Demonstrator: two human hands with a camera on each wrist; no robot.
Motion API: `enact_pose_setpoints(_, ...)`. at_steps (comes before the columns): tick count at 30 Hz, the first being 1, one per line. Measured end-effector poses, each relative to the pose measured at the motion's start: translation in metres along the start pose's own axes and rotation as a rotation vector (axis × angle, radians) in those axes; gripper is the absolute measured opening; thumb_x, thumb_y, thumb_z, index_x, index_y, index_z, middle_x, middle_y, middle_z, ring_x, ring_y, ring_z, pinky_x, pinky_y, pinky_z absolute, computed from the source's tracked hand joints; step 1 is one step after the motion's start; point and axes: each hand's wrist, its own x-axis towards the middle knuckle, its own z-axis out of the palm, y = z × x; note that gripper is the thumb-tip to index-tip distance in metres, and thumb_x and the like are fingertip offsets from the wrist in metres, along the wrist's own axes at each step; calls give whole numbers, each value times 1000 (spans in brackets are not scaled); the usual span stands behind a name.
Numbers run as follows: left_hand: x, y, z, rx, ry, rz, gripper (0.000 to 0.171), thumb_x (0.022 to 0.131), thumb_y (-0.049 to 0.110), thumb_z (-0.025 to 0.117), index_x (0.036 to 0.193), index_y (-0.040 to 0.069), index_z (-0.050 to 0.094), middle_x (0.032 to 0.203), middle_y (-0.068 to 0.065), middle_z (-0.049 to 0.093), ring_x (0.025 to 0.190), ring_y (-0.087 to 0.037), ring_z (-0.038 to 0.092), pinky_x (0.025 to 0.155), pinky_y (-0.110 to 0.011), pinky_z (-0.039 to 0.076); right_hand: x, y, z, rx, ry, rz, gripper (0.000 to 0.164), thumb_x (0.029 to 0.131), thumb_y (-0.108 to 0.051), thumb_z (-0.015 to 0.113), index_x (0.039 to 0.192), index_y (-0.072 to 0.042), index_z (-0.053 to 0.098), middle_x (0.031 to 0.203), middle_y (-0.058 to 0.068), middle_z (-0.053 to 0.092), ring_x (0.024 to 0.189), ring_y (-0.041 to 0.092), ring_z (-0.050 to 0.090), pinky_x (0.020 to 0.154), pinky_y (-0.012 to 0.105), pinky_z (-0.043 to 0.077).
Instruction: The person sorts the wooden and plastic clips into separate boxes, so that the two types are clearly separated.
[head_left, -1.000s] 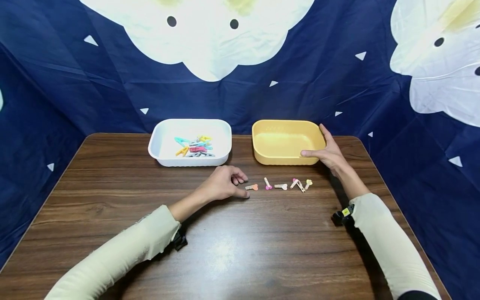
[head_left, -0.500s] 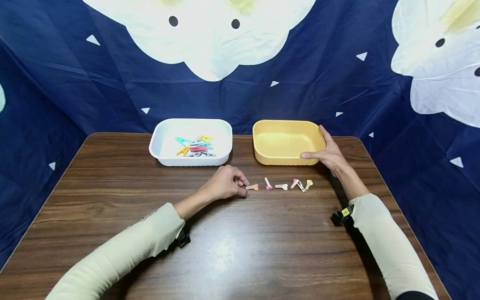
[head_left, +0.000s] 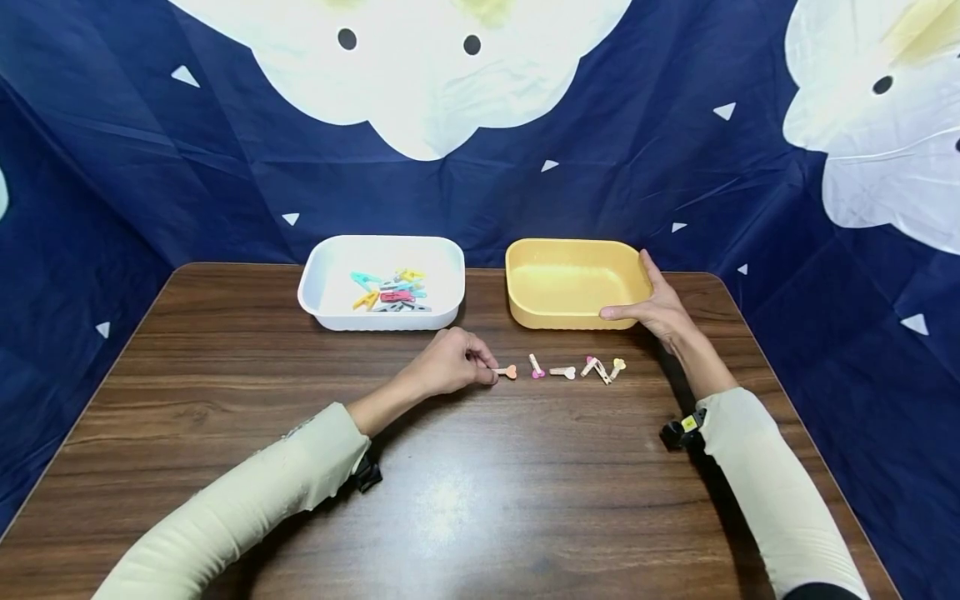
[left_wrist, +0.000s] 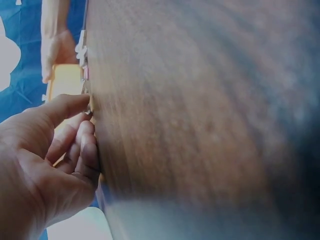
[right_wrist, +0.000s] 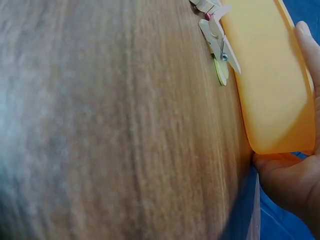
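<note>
My left hand (head_left: 453, 364) pinches the wooden tail of a small clothespin (head_left: 512, 372) between thumb and fingertips. Its orange heart points right, close over the table. In the left wrist view the fingers hide most of it. To its right lie a pink-heart clothespin (head_left: 537, 367), a pale-heart clothespin (head_left: 562, 372) and a small cluster of clothespins (head_left: 597, 370). At the right end of the yellow tray (head_left: 555, 321), my right hand (head_left: 660, 312) holds on, thumb along the near side and fingers at the far corner. Nothing shows inside that tray.
A white tray (head_left: 375, 323) stands back left, holding several coloured plastic clips (head_left: 396, 296). Behind the brown wooden table (head_left: 450, 517) hangs a dark blue curtain (head_left: 247, 200) with white cloud shapes. Each wrist carries a small black camera.
My left thumb and fingers have closed in on the orange-heart clothespin, and now pinch its tail, with the clothespin slightly turned. The right hand and both trays stay where they were.
</note>
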Motion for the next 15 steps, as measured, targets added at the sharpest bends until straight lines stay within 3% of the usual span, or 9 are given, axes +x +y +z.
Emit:
enact_pose_setpoints(10, 1, 1, -4, -66, 13, -16, 4, 94, 13, 90, 96, 11, 90, 82, 5, 82, 79, -6, 65, 78, -24, 53, 1, 2, 0, 37, 10, 10, 147, 85, -7, 99, 183, -36, -8, 192, -4, -4, 178, 25, 11, 145, 44, 15)
enact_pose_setpoints(15, 4, 3, -8, -122, 20, -27, 4, 94, 12, 88, 96, 9, 90, 80, 6, 81, 75, -6, 62, 68, -22, 49, 3, 4, -1, 50, 3, 13, 147, 86, -6, 98, 183, -36, -8, 192, -6, -5, 178, 23, 10, 145, 43, 14)
